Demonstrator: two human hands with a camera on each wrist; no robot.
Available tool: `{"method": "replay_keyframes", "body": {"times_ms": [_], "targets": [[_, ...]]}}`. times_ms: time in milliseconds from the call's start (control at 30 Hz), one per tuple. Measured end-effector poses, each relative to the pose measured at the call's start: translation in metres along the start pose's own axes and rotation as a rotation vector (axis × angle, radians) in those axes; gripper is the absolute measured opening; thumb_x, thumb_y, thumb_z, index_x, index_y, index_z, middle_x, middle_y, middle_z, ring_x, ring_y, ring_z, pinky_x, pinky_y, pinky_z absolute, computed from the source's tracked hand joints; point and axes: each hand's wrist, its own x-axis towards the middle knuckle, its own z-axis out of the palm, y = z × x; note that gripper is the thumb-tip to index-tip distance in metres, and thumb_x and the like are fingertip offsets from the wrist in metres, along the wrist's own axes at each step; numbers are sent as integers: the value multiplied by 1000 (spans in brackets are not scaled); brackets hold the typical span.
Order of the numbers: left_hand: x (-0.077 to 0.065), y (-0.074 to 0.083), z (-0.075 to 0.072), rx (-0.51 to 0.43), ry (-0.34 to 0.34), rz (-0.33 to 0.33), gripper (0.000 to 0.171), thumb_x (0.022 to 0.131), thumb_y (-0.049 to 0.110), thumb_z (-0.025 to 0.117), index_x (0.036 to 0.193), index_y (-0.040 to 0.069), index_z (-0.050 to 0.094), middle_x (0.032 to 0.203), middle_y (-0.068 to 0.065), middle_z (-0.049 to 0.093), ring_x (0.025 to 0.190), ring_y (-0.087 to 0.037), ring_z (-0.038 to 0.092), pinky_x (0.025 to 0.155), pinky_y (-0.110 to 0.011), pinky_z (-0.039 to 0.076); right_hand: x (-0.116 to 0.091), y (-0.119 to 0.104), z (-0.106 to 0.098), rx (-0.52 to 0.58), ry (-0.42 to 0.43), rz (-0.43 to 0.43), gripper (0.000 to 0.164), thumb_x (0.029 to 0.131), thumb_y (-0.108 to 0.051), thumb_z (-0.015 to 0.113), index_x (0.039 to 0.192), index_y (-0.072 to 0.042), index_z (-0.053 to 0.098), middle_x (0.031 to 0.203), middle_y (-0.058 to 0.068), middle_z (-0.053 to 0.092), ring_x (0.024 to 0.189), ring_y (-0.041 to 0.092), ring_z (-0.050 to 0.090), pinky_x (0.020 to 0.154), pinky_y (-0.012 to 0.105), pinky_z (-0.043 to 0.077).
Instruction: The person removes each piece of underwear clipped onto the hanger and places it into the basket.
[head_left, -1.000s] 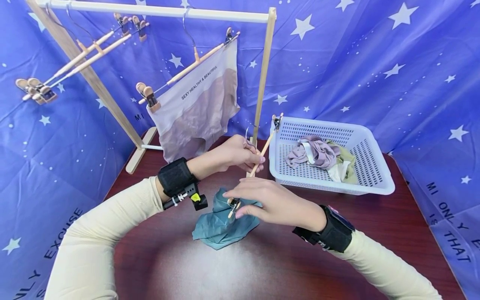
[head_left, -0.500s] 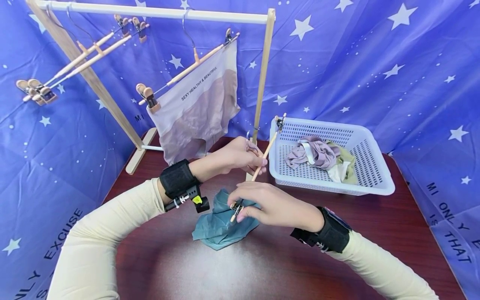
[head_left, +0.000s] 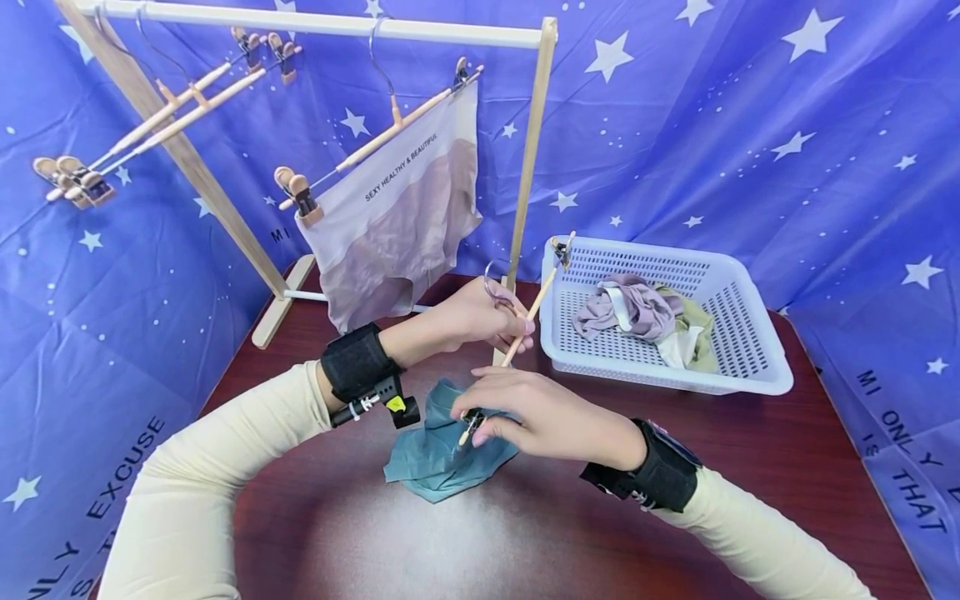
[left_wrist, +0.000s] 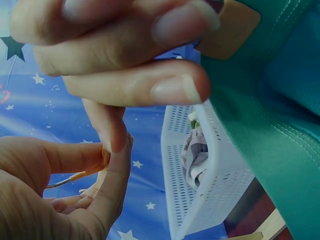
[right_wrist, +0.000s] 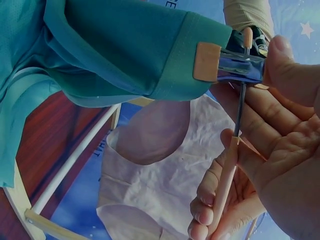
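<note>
A clip hanger (head_left: 543, 292) slants between both hands above the table. My left hand (head_left: 483, 315) grips it near the middle, by the base of its metal hook (head_left: 489, 279). At the near end my right hand (head_left: 551, 417) pinches the clip (right_wrist: 242, 67), thumb on one side and fingers behind. The clip's tan pad (right_wrist: 206, 61) sits over the edge of a teal garment (right_wrist: 140, 45), which looks like underwear. In the head view the teal garment (head_left: 442, 467) hangs below the right hand, low over the table. The far clip (head_left: 561, 252) has nothing in it.
Left, a wooden rack (head_left: 532, 142) bears a mauve garment (head_left: 397, 217) on a clip hanger, plus two bare hangers (head_left: 180, 108). A white plastic basket (head_left: 667, 383) with crumpled mauve (head_left: 630, 304) and olive (head_left: 697, 333) clothes stands on the right of the dark red table (head_left: 600, 533).
My right thumb and fingers have drawn closer together on the near clip. The hanger has shifted slightly right and its hook shows more. The teal garment has barely moved.
</note>
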Motion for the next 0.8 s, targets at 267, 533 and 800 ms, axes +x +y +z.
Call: {"method": "replay_keyframes", "body": {"times_ms": [267, 533, 800], "targets": [[-1, 2, 0, 37, -3, 30, 9, 84, 1, 66, 89, -7, 65, 71, -14, 69, 71, -25, 70, 68, -37, 57, 2, 0, 2, -43, 57, -54, 23, 82, -23, 65, 104, -14, 62, 95, -9, 61, 99, 9, 53, 91, 25, 42], [-6, 5, -1, 63, 5, 51, 9, 84, 2, 66, 87, -7, 64, 82, -25, 69, 64, -19, 69, 66, -36, 57, 4, 0, 4, -65, 109, -122, 23, 81, -19, 67, 102, -10, 63, 94, -5, 64, 101, 11, 59, 96, 31, 45], [-8, 3, 1, 67, -2, 73, 8, 85, -1, 65, 87, -8, 64, 86, -30, 67, 62, -16, 67, 64, -35, 57, 5, -2, 6, -90, 116, -110, 23, 79, -21, 68, 100, -13, 64, 88, -7, 63, 86, 3, 56, 82, 19, 45]]}}
